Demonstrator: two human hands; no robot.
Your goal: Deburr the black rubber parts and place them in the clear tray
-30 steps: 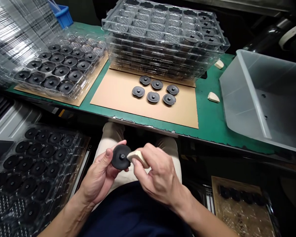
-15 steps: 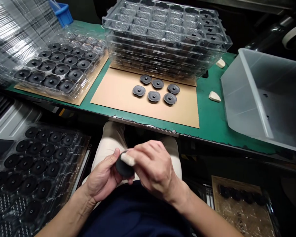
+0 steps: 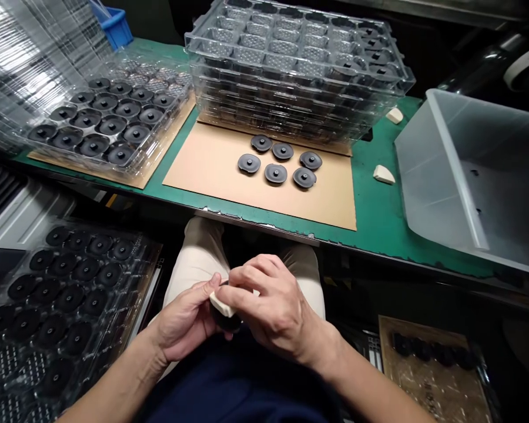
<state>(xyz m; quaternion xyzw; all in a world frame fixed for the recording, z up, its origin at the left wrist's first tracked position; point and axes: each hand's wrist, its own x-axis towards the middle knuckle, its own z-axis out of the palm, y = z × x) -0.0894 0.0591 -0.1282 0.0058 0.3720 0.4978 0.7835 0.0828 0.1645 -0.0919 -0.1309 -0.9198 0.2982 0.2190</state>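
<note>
Above my lap, my left hand (image 3: 187, 320) grips a round black disc-shaped part (image 3: 230, 322) by its edge, thumb on top. My right hand (image 3: 275, 302) is closed on a small cream-coloured block (image 3: 221, 305), which lies against the disc's face. Its fingers cover much of the disc. Several similar black discs, each with a small central stud, lie in two rows on a cardboard sheet (image 3: 216, 182) in front of me; one is the front-left disc (image 3: 249, 164).
A stack of clear plastic trays (image 3: 300, 100) stands behind the cardboard. To the left, another clear tray (image 3: 134, 161) holds black discs; a lower tray (image 3: 132, 294) holds more. At right are a translucent bin (image 3: 462, 205) and two cream blocks, the nearer block (image 3: 384, 174) beside it.
My right hand has moved the cream block slightly down and left across the disc, and its fingers now cover more of the disc. My left hand keeps its hold.
</note>
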